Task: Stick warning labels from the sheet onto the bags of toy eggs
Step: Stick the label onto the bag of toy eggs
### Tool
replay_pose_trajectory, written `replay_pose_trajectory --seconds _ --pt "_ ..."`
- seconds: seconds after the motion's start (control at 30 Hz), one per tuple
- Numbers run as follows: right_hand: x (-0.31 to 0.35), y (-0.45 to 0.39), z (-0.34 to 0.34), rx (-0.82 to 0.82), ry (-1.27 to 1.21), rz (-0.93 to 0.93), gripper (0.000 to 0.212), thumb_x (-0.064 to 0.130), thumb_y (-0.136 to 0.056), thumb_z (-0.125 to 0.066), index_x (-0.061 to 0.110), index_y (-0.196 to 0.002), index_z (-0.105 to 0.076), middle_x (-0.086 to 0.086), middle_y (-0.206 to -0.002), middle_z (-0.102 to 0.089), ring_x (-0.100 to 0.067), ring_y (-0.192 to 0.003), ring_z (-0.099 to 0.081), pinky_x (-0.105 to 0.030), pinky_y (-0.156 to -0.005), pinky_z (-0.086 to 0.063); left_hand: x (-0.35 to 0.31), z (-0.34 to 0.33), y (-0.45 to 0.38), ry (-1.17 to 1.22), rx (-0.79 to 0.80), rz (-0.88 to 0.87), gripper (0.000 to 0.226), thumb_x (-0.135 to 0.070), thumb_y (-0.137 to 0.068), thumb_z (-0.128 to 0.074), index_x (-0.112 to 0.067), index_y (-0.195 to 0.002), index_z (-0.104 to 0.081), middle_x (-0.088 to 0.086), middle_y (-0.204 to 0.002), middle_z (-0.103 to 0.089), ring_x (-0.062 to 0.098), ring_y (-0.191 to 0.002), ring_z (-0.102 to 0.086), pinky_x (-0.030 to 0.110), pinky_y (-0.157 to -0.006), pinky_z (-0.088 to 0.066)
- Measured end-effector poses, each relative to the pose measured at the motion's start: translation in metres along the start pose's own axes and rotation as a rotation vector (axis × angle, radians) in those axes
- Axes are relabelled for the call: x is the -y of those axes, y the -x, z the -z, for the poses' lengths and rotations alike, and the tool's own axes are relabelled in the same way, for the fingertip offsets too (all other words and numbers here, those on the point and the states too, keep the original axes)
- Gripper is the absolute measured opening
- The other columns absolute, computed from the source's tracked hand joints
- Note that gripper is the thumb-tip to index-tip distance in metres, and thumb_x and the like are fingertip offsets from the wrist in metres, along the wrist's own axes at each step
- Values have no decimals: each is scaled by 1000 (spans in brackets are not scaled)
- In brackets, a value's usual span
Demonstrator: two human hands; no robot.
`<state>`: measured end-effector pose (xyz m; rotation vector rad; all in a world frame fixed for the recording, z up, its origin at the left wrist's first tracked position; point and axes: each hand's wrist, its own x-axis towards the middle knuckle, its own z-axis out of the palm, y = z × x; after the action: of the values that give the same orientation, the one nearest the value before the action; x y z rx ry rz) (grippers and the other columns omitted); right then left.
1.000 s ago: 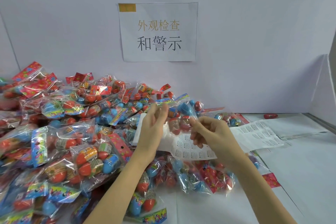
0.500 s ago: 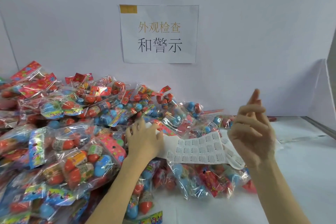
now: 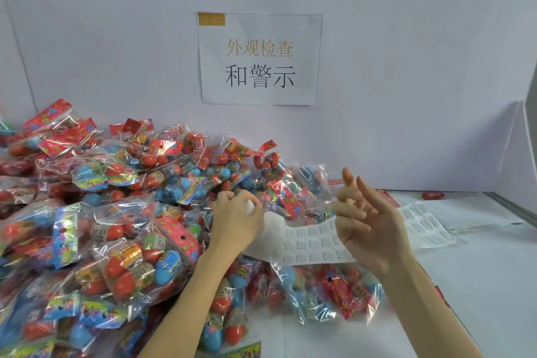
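Since a moment ago my right hand has drifted lower and inward, fingers loosely spread, holding nothing. My left hand grips the bare end of the label sheet. Its long axis runs sideways from that hand, passing behind my right palm, over bags of toy eggs just below.

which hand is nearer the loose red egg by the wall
Right. The right hand is raised left of the egg; the left hand sits further left, at the bags.
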<state>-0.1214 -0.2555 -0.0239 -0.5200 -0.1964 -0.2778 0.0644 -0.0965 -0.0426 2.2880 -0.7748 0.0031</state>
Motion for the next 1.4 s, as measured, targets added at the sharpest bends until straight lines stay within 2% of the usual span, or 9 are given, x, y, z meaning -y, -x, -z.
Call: replay_pose_trajectory --seconds 0.13,0.3,0.43,0.6,0.8,0.93,1.03,1.27,1.4 --pt "-3 -2 1 -29 68 -4 34 14 -84 -87 11 -116 -73 5 -75 -52 -6 -56 -46 -15 -42 -39 -3 2 1 14 140 -55 20 -37 -104 -56 -25 -108 -71 9 -122 -70 26 -107 -64 45 -102 -49" --pt "-7 -5 0 -121 171 -9 45 14 -70 -97 10 -109 -76 5 -73 -45 -6 -54 -42 -15 -41 -35 -2 1 0 94 105 -52 22 -37 -104 -59 -23 -109 -75 4 -139 -45 27 -127 -52 43 -113 -39" --pt "-13 -8 2 -273 316 -4 32 16 -80 -85 8 -109 -73 3 -72 -44 -8 -53 -42 -17 -42 -38 -7 0 4 173 -192 -262 28 -37 -104 -62 -14 -109 -76 -3 -136 -43 14 -130 -46 52 -120 -31" --pt "-23 -12 4 -375 662 -52 14 22 -91 -71 15 -95 -83 0 -74 -60 -10 -60 -53 -18 -50 -44 -15 3 11 239 -635 -617 34 -28 -101 -63 -8 -128 -69 10 -150 -38 6 -147 -29 12 -120 -21" --pt "-39 -14 8 -459 1192 -41 20 15 -100 -68 23 -116 -78 -2 -113 -79 -17 -110 -72 -33 -99 -55 -18 0 11 94 -765 -833 38 -22 -109 -56 -5 -143 -61 14 -154 -30 23 -151 -33 42 -114 -48" --pt "-40 -9 8 -306 1597 -57 31 20 -106 -60 40 -127 -70 26 -121 -69 16 -108 -60 -19 -98 -44 -20 0 14 108 -706 -862 33 -12 -108 -57 -8 -140 -65 12 -153 -33 17 -152 -31 37 -113 -49" --pt "-42 -9 8 -257 1692 -93 33 21 -109 -52 41 -128 -70 27 -123 -69 9 -109 -64 -27 -103 -50 -19 -1 16 200 -585 -855 26 -10 -105 -62 -11 -129 -72 7 -148 -39 18 -144 -41 30 -111 -49" --pt "-36 -17 8 -394 799 236 43 46 -104 -50 14 -123 -73 -12 -115 -78 -26 -106 -76 -42 -96 -60 -23 0 17 671 -96 -579 31 -4 -97 -71 -21 -122 -65 -1 -129 -56 22 -118 -62 41 -98 -56" --pt "-30 -14 6 -400 965 268 41 61 -94 -62 30 -113 -81 -4 -103 -80 -18 -90 -76 -35 -85 -56 -23 6 20 950 136 -418 55 2 -95 -70 -24 -138 -48 2 -121 -68 20 -105 -70 28 -90 -56"
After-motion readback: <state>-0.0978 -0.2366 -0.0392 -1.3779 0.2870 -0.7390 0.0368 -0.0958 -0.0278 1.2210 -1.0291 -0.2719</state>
